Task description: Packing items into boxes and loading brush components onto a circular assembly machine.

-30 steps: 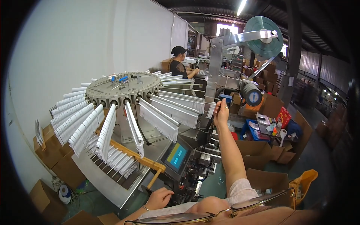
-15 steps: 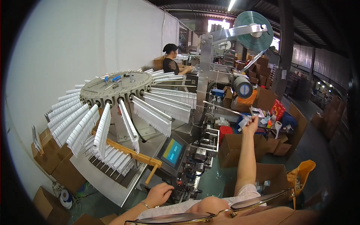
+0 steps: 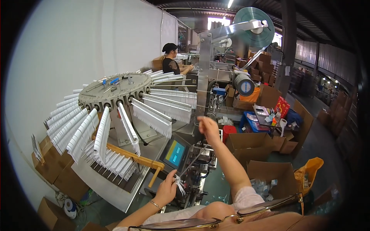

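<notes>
My left hand point(image 3: 166, 188), with a bracelet at the wrist, is closed on the lower end of a thin metal rod point(image 3: 195, 159). Several narrow white strips point(image 3: 180, 184) hang at that end, beside the fingers. The rod slants up and right past the touch screen point(image 3: 175, 153) of the machine. My right hand point(image 3: 209, 129) is raised above the rod's far end, index finger stretched out and the others partly bent, with nothing visible in it. To the left stands a round metal turntable point(image 3: 115, 87), its spokes hung with white strips point(image 3: 152, 117).
A wooden bar point(image 3: 129, 154) crosses in front of the turntable above a rack of white bundles point(image 3: 117, 165). A steel post point(image 3: 203, 73) carries a large film reel point(image 3: 254, 27). Open cardboard boxes point(image 3: 271, 173) stand at right. Another person point(image 3: 170, 61) works farther back.
My right hand has swung left from the far right, where it held a small clear piece near a rod. My left hand has risen slightly and now holds a rod with white strips.
</notes>
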Action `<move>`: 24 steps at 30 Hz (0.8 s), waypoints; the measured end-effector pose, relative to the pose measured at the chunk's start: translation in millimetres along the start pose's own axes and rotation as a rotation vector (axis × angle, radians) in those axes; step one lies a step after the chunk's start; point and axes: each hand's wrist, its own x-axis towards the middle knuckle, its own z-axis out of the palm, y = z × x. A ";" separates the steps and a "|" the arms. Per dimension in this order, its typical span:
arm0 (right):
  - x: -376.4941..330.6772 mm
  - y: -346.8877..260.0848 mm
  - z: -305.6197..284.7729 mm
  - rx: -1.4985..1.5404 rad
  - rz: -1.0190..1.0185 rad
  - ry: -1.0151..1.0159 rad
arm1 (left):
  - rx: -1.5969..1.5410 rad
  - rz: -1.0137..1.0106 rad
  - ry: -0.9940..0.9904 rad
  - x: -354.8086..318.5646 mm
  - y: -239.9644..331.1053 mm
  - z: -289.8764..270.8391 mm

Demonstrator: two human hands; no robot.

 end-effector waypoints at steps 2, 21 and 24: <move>38.5 2.2 0.2 -0.171 -0.184 0.164 | -0.035 -0.066 -0.087 -6.1 2.3 -1.8; 97.5 14.0 7.7 -0.128 -0.145 0.146 | -0.163 -0.182 -0.079 -16.5 -25.5 -10.8; 96.4 17.0 6.5 -0.128 -0.170 0.151 | -0.178 -0.210 -0.088 -16.5 -25.0 -11.1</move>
